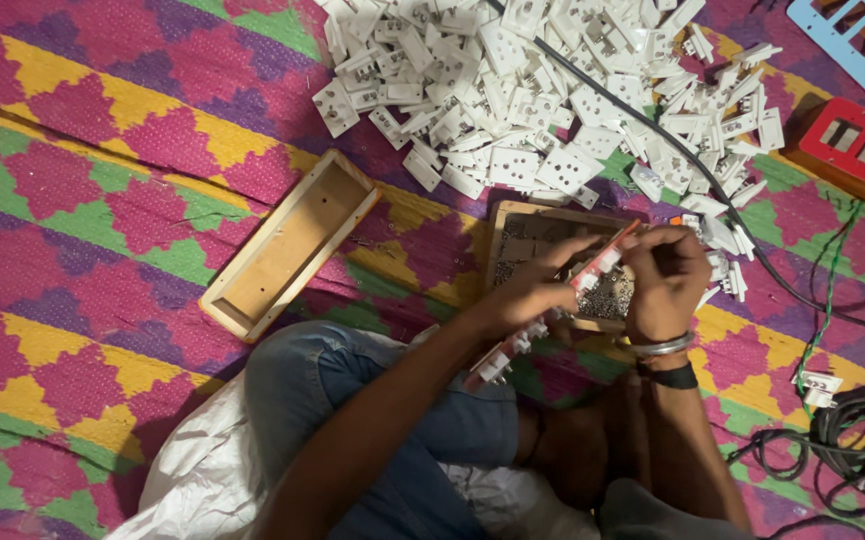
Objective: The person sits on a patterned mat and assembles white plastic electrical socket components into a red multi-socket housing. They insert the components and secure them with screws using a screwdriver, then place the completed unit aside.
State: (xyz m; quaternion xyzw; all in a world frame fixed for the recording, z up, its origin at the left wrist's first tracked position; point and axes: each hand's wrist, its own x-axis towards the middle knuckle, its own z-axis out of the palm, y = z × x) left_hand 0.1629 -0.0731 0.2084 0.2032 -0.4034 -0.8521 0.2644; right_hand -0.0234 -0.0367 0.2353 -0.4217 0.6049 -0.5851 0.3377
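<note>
We hold a long red strip fitted with white socket modules (552,315) across both hands. Our left hand (532,285) is curled around its middle, fingers closed on the strip from above. Our right hand (664,275) is closed on the upper end of the same strip, fingertips pinched together against it; a metal bangle (660,347) and a dark band (674,376) sit on that wrist. The strip slants from the right hand down past the left hand toward our knee, its lower end sticking out below the left hand.

Directly under both hands lies a shallow wooden tray (512,235) filled with small dark screws; the strip hangs just above it. Beyond the hands, farther from us, spreads a big heap of white plastic socket plates (542,90), with a black cable (672,140) running across the heap and down past the right hand. To the left of the left hand, well apart, an empty-looking wooden box frame (287,245) lies tilted on the mat. Beyond and to the right of the right hand sit a red frame with rectangular cut-outs (857,150) and, farther off, a light blue frame (857,40). Near the right elbow, coils of dark and green wire (852,440) lie bundled. Everything rests on a woven mat (82,200) of pink, yellow, green and purple, and we sit with jeans-clad knee (352,400) bent below the left hand.
</note>
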